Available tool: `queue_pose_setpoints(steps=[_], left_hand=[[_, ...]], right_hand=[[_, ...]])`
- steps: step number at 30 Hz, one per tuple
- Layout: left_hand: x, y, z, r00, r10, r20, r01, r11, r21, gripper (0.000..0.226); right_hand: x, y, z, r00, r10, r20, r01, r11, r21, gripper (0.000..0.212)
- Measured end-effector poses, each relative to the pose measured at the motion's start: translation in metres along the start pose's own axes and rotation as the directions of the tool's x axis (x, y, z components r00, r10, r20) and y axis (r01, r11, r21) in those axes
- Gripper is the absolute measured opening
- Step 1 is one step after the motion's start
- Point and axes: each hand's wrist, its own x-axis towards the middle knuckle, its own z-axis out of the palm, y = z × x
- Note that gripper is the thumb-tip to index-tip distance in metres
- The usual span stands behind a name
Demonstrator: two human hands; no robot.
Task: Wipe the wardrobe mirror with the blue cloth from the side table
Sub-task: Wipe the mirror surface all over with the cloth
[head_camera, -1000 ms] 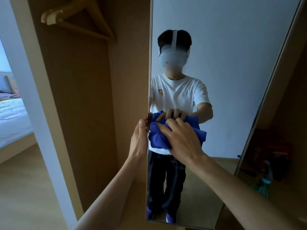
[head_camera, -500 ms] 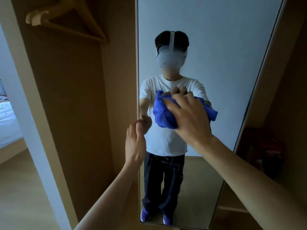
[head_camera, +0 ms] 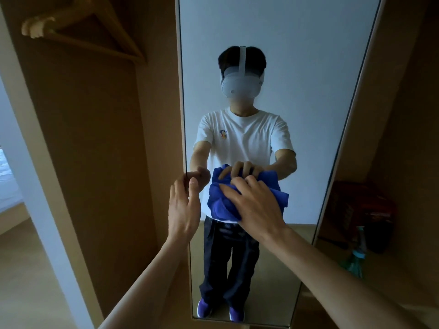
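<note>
A tall mirror [head_camera: 297, 55] on the wardrobe door fills the middle of the head view. My right hand [head_camera: 254, 205] presses a bunched blue cloth [head_camera: 221, 200] against the glass at mid height, fingers spread over it. My left hand [head_camera: 184, 205] holds the mirror door's left edge, thumb on the glass side and fingers behind the edge. The mirror shows a person in a white T-shirt with a headset, and the reflected cloth and hands.
The open wardrobe compartment [head_camera: 95, 138] lies to the left, with a wooden hanger [head_camera: 78, 32] at the top. A teal spray bottle [head_camera: 356, 260] and a dark red box [head_camera: 361, 210] sit at the lower right. Wooden floor and a bed edge lie at the far left.
My right hand has moved the cloth down the glass from chest height, after going up from the lower spot. My left hand stays on the door edge.
</note>
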Motion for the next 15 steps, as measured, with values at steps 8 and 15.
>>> queue_pose_setpoints(steps=[8, 15], left_hand=[[-0.014, 0.003, 0.01, 0.999, -0.022, -0.039, 0.024, 0.999, 0.039, 0.049], [-0.016, 0.001, 0.014, 0.998, -0.017, -0.066, 0.021, 0.998, 0.059, 0.049]], right_hand=[[0.049, 0.038, -0.067, 0.977, 0.118, -0.176, -0.124, 0.992, -0.023, 0.039], [0.051, 0.051, -0.072, 0.967, 0.033, -0.252, -0.061, 0.993, -0.105, 0.02]])
